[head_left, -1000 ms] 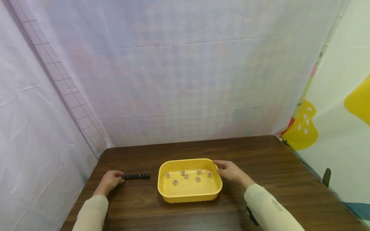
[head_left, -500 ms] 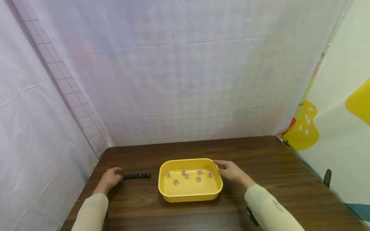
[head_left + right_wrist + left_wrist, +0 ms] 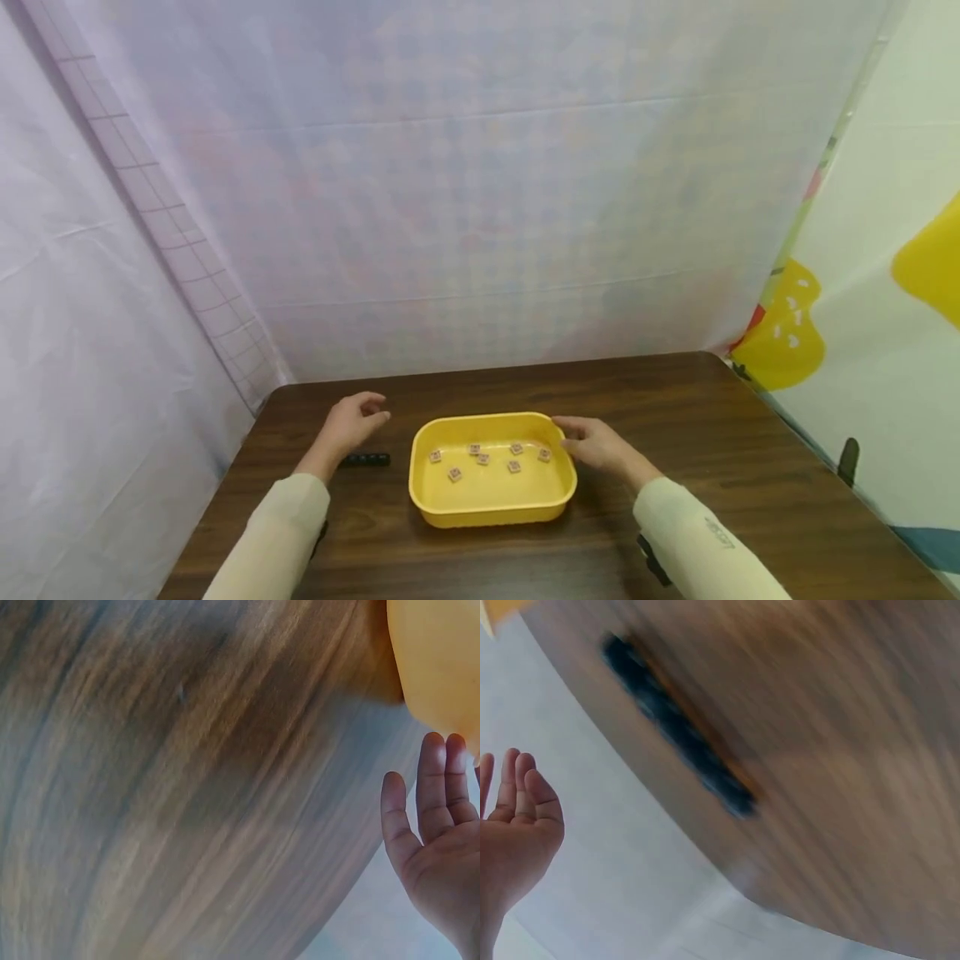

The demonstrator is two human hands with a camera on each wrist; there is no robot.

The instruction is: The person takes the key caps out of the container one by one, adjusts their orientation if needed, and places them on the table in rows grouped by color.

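My left hand [image 3: 352, 427] is raised over the table, left of the yellow tray [image 3: 491, 507], with its fingers loosely bent and nothing held. Below its wrist lies a straight row of small black blocks [image 3: 367, 459], partly hidden by the arm in the head view. The whole row [image 3: 679, 727] appears, blurred, in the left wrist view. My right hand [image 3: 597, 443] rests at the tray's right side, fingertips at the rim. In the right wrist view its fairly straight fingers [image 3: 433, 776] reach the tray's outer wall [image 3: 439, 664]. Several small pinkish square pieces [image 3: 454, 474] lie scattered inside the tray.
The dark wood-grain table [image 3: 720, 467] bears the tray and the row. A pale patterned cloth [image 3: 480, 208] hangs behind the table's back edge. White sheeting [image 3: 97, 358] hangs at the left, and a printed sheet [image 3: 870, 333] at the right.
My left hand has left the near end of the black row and moved up and right toward the tray. The right hand, tray and pinkish pieces stay where they were.
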